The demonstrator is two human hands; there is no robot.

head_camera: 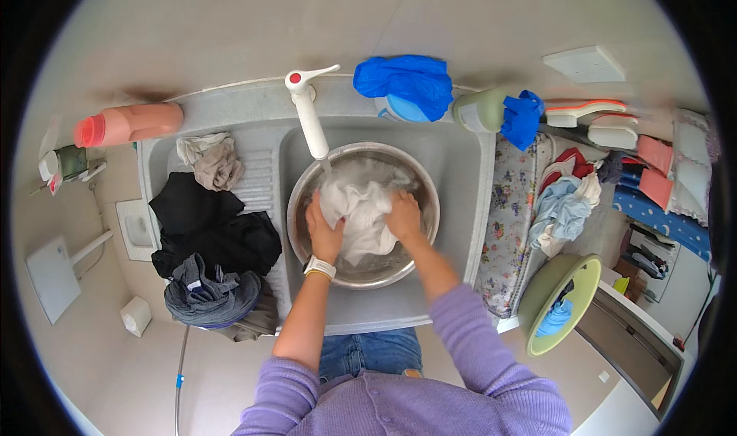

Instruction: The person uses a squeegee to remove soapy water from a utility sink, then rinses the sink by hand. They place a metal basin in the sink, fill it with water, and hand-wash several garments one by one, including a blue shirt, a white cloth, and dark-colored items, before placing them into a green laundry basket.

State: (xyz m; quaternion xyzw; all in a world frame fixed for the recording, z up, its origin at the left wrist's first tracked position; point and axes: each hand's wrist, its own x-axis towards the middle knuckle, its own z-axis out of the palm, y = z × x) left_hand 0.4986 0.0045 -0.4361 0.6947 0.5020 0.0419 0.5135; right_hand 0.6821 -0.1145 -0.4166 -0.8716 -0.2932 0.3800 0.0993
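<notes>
A round stainless steel basin [297, 246] stands in a grey laundry sink [455, 206], with a white wet cloth [368, 211] in its water. From the white faucet [308, 119] above, water runs into the basin. My left hand [324, 231], with a watch on the wrist, is against the left side of the cloth, thumb towards it. On the right side, my right hand [405, 214] is closed around an edge of the cloth, its fingertips partly hidden. Whether the left fingers pinch any fabric cannot be seen.
Black garments [213, 223], a grey garment [213, 292] and light cloths [216, 159] lie on the ribbed board at left. Behind are a pink bottle [129, 125], a blue bag [403, 82] and a green container [478, 111]. At right are clothes [564, 206] and a green tub [590, 303].
</notes>
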